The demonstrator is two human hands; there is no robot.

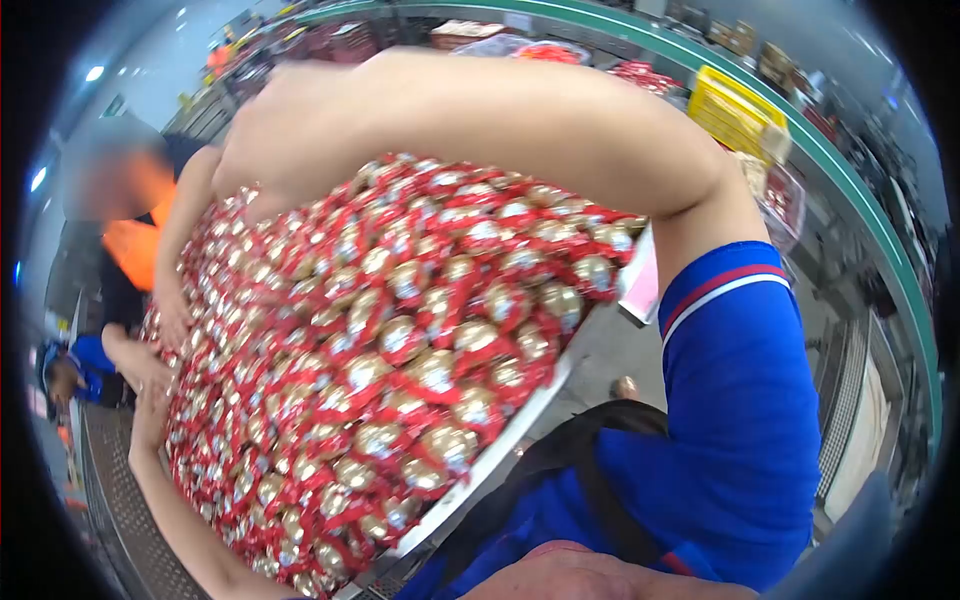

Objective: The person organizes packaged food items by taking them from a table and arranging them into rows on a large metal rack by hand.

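A big heap of round, twist-wrapped candies (400, 335) in gold and red wrappers fills a table with a pale rim (490, 455). My right arm, in a blue sleeve, stretches across the far side of the heap. My right hand (268, 140) is at its far left corner, over the candies and smeared by motion, so its fingers are unclear. My left hand (151, 405) lies at the heap's left edge, against the candies, with its fingers mostly hidden. Whether either hand holds a candy cannot be made out.
A co-worker in an orange vest (135, 245) stands at the left, one hand (175, 322) on the heap's edge. Another person in blue (90, 365) is further left. A yellow crate (738, 112) stands by a green-edged conveyor (850, 185).
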